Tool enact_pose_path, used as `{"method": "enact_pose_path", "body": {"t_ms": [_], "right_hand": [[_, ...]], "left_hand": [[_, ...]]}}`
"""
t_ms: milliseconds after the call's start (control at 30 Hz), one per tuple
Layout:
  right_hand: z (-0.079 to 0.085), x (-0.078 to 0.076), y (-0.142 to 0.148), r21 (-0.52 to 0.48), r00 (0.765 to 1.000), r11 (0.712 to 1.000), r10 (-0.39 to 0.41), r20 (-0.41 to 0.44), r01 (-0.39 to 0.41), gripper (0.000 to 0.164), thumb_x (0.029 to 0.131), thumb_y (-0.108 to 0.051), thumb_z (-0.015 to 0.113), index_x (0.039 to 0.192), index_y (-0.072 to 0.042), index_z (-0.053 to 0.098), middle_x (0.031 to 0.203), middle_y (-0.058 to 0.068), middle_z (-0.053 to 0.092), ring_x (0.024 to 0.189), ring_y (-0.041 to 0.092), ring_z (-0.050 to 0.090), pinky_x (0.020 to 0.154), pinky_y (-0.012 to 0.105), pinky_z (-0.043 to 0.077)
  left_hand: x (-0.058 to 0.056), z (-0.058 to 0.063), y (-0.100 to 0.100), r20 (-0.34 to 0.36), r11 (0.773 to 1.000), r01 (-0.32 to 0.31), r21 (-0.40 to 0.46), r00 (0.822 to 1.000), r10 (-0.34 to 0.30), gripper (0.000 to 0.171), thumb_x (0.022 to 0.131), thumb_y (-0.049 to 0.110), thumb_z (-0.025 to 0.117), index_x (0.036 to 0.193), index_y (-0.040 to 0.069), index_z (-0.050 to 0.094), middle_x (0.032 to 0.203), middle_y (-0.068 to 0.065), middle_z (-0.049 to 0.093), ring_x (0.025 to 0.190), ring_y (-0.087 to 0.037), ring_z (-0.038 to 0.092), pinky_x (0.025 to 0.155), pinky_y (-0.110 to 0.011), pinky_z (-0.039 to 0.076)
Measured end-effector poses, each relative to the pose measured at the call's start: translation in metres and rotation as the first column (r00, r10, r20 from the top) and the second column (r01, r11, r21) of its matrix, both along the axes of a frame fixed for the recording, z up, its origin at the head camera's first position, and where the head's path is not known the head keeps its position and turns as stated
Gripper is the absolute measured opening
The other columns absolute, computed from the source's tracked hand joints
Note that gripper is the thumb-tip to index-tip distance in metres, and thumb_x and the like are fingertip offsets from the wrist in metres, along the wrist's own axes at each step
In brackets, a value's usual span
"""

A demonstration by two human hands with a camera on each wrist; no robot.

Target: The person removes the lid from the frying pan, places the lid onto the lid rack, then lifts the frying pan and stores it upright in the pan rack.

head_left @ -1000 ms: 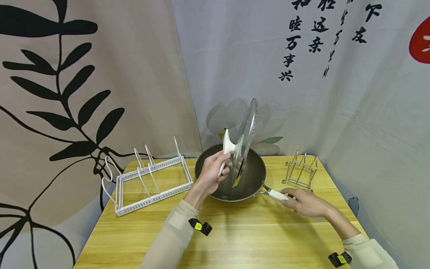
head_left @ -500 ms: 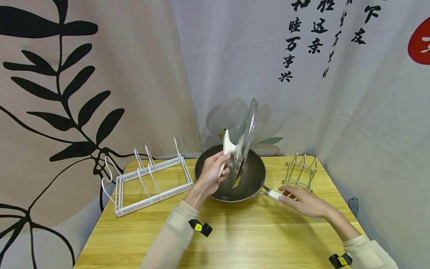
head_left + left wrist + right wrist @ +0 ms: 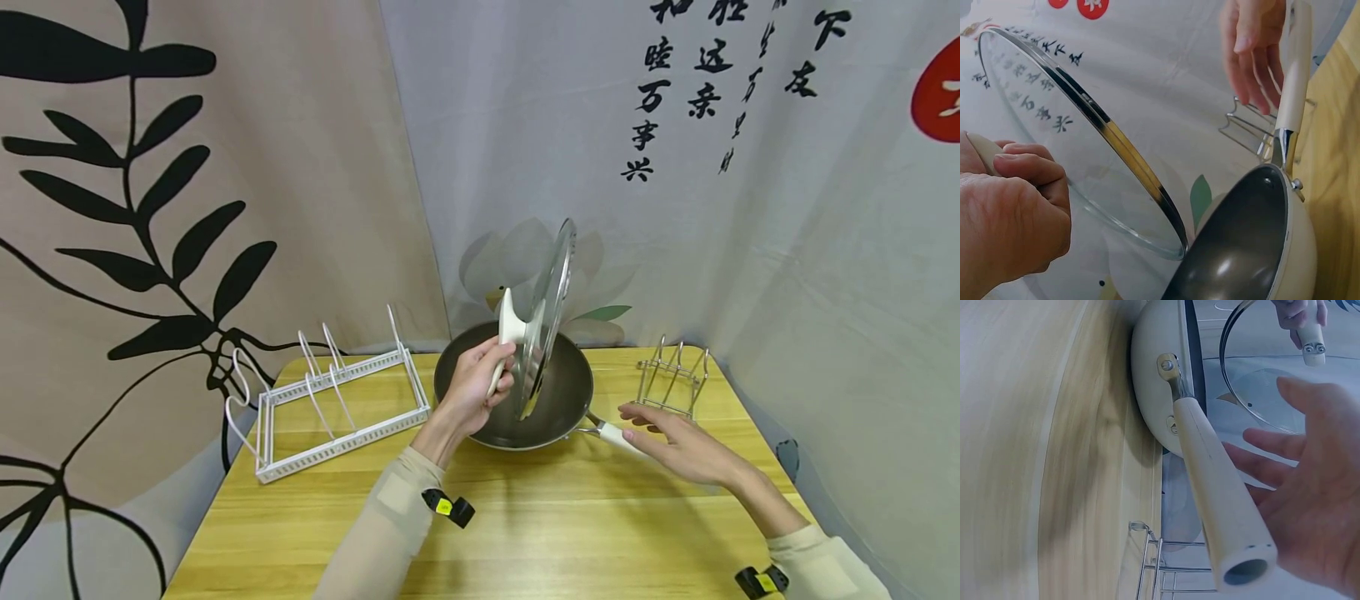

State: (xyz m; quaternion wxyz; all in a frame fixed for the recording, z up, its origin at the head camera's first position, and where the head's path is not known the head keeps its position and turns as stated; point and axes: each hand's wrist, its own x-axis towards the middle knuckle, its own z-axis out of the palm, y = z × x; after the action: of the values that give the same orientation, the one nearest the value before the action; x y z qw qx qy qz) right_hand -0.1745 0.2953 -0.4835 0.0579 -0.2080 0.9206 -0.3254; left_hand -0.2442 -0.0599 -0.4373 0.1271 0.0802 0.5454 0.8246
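My left hand [image 3: 476, 382] grips the white handle [image 3: 511, 321] of a glass lid [image 3: 553, 287]. The lid is tilted nearly upright above a dark-lined wok [image 3: 491, 429], which stands at the back of the table with its white handle [image 3: 1217, 481] pointing right and toward me. Beside and above that handle is my right hand [image 3: 678, 442], fingers extended and spread. In the right wrist view nothing lies in its palm, and a gap shows between fingers [image 3: 1266, 465] and handle. The left wrist view shows the lid's dark and amber rim [image 3: 1132, 153] close to the wok's edge.
A white rack [image 3: 337, 433] with upright dividers stands at the left of the wooden table [image 3: 525, 533]. At the back right is a small metal wire rack [image 3: 671, 383], just beyond my right hand. A printed curtain [image 3: 540, 125] hangs behind the table.
My right hand has let go of the wok handle and lifted slightly off it, its fingers straightening. My left hand, the lid and the wok have stayed in place.
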Motion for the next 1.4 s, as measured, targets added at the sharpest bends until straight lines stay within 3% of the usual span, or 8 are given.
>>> {"method": "enact_pose_path", "body": {"t_ms": [467,667,1100,1400], "right_hand": [[0.003,0.001,0.002,-0.011,0.991,1.000,0.004,-0.133,-0.006,0.055,0.118,-0.035,0.062,0.167,-0.014,0.052,0.167,0.013,0.061,0.151,0.044,0.061,0.120,0.067,0.051],[0.007,0.001,0.003,-0.037,0.987,0.999,-0.006,-0.163,0.000,0.057,0.117,-0.031,0.064,0.169,-0.013,0.049,0.167,0.018,0.060,0.150,0.050,0.059,0.117,0.075,0.051],[0.019,0.001,0.012,-0.022,0.977,0.997,-0.073,-0.202,0.071,0.065,0.115,-0.033,0.066,0.173,-0.015,0.042,0.174,0.023,0.050,0.157,0.055,0.049,0.114,0.083,0.047],[0.029,0.003,0.023,-0.043,0.978,0.992,-0.125,-0.169,0.120,0.067,0.115,-0.033,0.066,0.175,-0.017,0.040,0.177,0.023,0.045,0.160,0.058,0.043,0.112,0.084,0.047]], "left_hand": [[0.000,0.000,0.003,-0.007,1.000,0.006,0.008,1.000,-0.006,0.020,0.114,0.019,0.059,0.128,0.006,0.064,0.085,0.005,0.052,0.058,-0.002,0.044,0.041,-0.014,0.027],[0.001,0.000,0.005,-0.009,1.000,0.004,0.012,1.000,-0.004,0.026,0.114,0.019,0.060,0.134,0.004,0.064,0.086,0.004,0.053,0.057,-0.002,0.044,0.041,-0.014,0.027],[0.000,0.000,0.010,-0.013,1.000,0.012,0.016,1.000,-0.012,0.026,0.113,0.019,0.060,0.133,0.003,0.065,0.086,0.005,0.053,0.057,-0.002,0.045,0.041,-0.014,0.027],[-0.001,-0.003,0.013,-0.003,1.000,0.021,0.009,1.000,-0.021,0.027,0.114,0.019,0.060,0.135,0.003,0.065,0.087,0.004,0.053,0.057,-0.003,0.043,0.041,-0.014,0.026]]}}
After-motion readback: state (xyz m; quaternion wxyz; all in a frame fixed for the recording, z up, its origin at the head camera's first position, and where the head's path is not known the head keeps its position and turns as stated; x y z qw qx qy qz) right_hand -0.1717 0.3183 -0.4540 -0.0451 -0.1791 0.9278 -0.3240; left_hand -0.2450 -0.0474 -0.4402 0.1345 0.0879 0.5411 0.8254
